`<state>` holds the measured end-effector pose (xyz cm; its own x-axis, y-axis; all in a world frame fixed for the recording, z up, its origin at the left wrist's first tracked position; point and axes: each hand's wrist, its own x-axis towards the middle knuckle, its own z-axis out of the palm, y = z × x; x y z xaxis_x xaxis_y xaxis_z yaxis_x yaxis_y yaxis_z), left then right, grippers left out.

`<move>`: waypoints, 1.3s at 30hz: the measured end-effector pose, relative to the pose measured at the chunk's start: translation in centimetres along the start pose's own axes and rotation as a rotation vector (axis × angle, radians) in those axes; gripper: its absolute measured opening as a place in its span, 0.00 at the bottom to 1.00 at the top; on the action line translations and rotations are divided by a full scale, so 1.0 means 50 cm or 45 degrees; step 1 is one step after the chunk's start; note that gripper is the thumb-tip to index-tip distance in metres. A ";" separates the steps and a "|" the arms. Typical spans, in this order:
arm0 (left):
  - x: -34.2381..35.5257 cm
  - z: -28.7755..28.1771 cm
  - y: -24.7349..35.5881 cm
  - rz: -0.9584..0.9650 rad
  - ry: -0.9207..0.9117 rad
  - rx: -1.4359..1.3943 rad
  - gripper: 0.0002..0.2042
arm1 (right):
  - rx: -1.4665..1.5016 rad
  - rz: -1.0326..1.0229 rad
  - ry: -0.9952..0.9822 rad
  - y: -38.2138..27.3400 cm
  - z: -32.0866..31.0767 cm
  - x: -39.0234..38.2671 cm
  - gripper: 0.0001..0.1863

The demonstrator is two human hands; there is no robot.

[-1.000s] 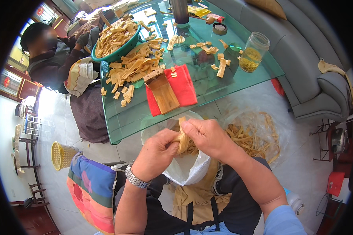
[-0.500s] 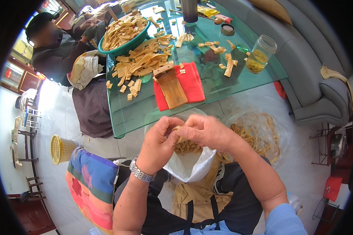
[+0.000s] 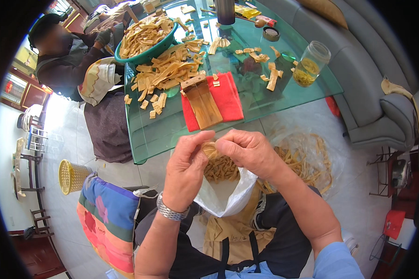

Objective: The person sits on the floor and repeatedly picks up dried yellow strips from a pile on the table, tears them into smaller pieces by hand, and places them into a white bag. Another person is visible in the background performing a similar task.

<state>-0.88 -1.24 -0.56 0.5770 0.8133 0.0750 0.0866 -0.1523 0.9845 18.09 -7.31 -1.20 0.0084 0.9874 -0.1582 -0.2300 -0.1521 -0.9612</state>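
Between my two hands is a small ribbed tan strip point(image 3: 210, 149), above a white bag. My left hand point(image 3: 185, 167), with a metal watch on the wrist, pinches its left side. The fingers of my right hand point(image 3: 249, 151) are closed on its right side. Below them the open white bag point(image 3: 226, 197) holds many short tan pieces point(image 3: 221, 169). Just beyond my hands a wooden block with a crosspiece point(image 3: 202, 104) lies on a red cloth point(image 3: 230, 95) at the edge of the glass table point(image 3: 260, 104).
A green basin point(image 3: 149, 56) heaped with tan strips stands on the table, with loose strips point(image 3: 167, 72) before it. A glass jar point(image 3: 311, 65) stands at right. A clear bag of long strips point(image 3: 307, 156) lies beside my right arm. A person point(image 3: 65, 60) sits at the far left.
My hands have drawn slightly apart, and the tan strip between them now shows more plainly. The seated person's gloved hand has shifted a little.
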 end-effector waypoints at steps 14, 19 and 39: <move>-0.021 0.049 0.019 0.034 0.018 0.067 0.25 | 0.158 -0.072 -0.170 0.023 0.041 -0.020 0.15; -0.011 0.004 0.023 0.005 0.158 0.350 0.25 | -0.014 0.083 -0.108 -0.017 0.029 -0.022 0.17; -0.013 0.001 -0.014 0.047 -0.372 0.596 0.15 | -0.748 -0.360 0.025 0.025 0.015 -0.016 0.11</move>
<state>-1.26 -1.69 -1.32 0.7820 0.6233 -0.0045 0.3753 -0.4651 0.8018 17.04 -8.24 -2.11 0.0097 0.9927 0.1204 0.3540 0.1092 -0.9288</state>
